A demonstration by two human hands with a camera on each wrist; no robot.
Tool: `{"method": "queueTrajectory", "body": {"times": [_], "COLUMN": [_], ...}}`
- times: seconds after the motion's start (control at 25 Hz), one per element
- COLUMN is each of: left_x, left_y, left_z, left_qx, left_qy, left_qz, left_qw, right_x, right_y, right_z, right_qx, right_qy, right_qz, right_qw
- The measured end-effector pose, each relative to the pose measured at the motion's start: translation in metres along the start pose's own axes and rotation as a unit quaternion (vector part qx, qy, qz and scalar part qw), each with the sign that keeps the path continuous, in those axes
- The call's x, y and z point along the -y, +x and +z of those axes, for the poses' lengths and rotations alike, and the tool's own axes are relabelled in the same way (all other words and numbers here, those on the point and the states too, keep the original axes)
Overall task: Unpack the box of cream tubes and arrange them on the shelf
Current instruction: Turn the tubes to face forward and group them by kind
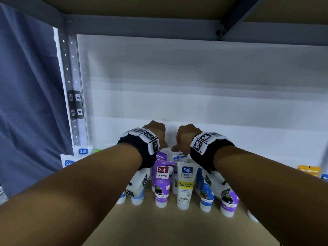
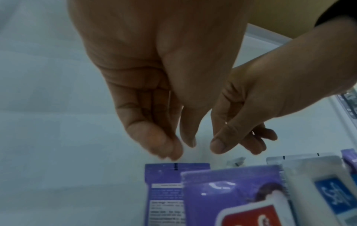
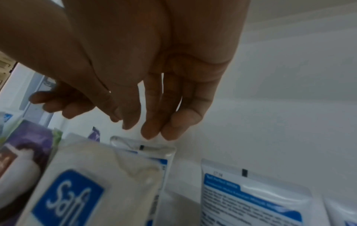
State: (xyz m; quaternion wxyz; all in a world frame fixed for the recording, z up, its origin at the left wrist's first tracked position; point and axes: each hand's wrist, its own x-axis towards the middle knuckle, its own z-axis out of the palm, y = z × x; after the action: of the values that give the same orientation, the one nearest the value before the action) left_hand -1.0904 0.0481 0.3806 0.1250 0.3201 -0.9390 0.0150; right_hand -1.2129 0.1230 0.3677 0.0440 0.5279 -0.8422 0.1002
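Several Safi cream tubes stand cap-down on the brown shelf board (image 1: pixel 168 228), among them a purple Naturals tube (image 1: pixel 162 181) and a white-and-yellow Vitamin C tube (image 1: pixel 185 185). Both arms reach over this front row toward the back. My left hand (image 1: pixel 156 132) hangs with relaxed fingers just above the crimped top of a purple tube (image 2: pixel 173 175) and holds nothing. Close beside it, my right hand (image 1: pixel 186 137) hovers empty over a white tube's crimp (image 3: pixel 146 148), fingers (image 3: pixel 173 131) pointing down. Neither hand touches a tube.
A perforated metal post (image 1: pixel 74 96) and a blue curtain (image 1: pixel 28 103) bound the left side. An upper shelf (image 1: pixel 159 8) runs overhead. More Safi tubes (image 1: pixel 82 151) stand at the far left, and a yellow box (image 1: pixel 308 170) at the right.
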Motion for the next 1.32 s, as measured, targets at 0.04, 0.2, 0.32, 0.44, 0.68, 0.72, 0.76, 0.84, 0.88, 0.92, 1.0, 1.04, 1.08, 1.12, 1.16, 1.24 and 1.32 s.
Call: {"method": "queueTrajectory", "body": {"times": [0.04,0.2,0.32,0.44,0.68,0.72,0.76,0.84,0.88,0.92,1.0,1.04,1.08,1.12,1.16,1.24,1.32], "left_x": [-0.003,-0.008,-0.003,0.003,0.007,0.007,0.008,0.008,0.009,0.010,0.010,0.011,0.011,0.010,0.010,0.011,0.011], "left_y": [-0.001,0.000,0.004,0.009,0.005,0.005,0.005,0.003,0.004,0.004,0.002,0.002,0.001,-0.001,-0.001,-0.001,-0.001], "left_z": [0.002,0.005,0.005,0.006,0.004,0.004,0.004,0.005,0.005,0.004,0.003,0.003,0.003,0.003,0.004,0.005,0.004], "left_qx": [0.019,0.054,0.057,0.070,0.074,0.075,0.071,0.054,0.050,0.046,0.047,0.048,0.047,0.045,0.044,0.047,0.054], "left_qy": [0.002,0.012,-0.002,0.028,0.010,0.016,0.027,0.034,0.029,0.025,0.018,0.011,0.005,0.001,-0.003,-0.017,-0.032], "left_qz": [-0.004,-0.011,-0.012,0.015,0.045,0.057,0.067,0.084,0.085,0.086,0.089,0.093,0.096,0.095,0.095,0.092,0.090], "left_qw": [1.000,0.998,0.998,0.997,0.996,0.995,0.995,0.994,0.995,0.995,0.995,0.994,0.994,0.994,0.994,0.994,0.994], "right_x": [0.002,0.001,-0.002,-0.001,-0.010,-0.012,-0.014,-0.015,-0.015,-0.015,-0.015,-0.015,-0.015,-0.015,-0.015,-0.014,-0.012], "right_y": [-0.003,-0.002,0.000,0.001,0.008,0.009,0.010,0.010,0.011,0.011,0.013,0.014,0.016,0.017,0.017,0.016,0.012], "right_z": [0.000,0.001,0.001,-0.001,0.006,0.007,0.008,0.007,0.006,0.006,0.008,0.010,0.012,0.014,0.016,0.017,0.014], "right_qx": [0.005,0.020,0.019,0.042,0.021,0.017,0.018,0.023,0.025,0.026,0.033,0.035,0.035,0.033,0.029,0.020,0.016], "right_qy": [-0.001,0.011,0.012,0.026,-0.002,-0.020,-0.032,-0.021,-0.017,-0.016,-0.020,-0.024,-0.030,-0.037,-0.044,-0.050,-0.038], "right_qz": [0.003,0.018,0.025,0.026,-0.010,-0.021,-0.028,-0.035,-0.040,-0.045,-0.054,-0.058,-0.062,-0.066,-0.071,-0.084,-0.084], "right_qw": [1.000,1.000,0.999,0.998,1.000,0.999,0.999,0.999,0.999,0.998,0.998,0.997,0.997,0.997,0.996,0.995,0.996]}}
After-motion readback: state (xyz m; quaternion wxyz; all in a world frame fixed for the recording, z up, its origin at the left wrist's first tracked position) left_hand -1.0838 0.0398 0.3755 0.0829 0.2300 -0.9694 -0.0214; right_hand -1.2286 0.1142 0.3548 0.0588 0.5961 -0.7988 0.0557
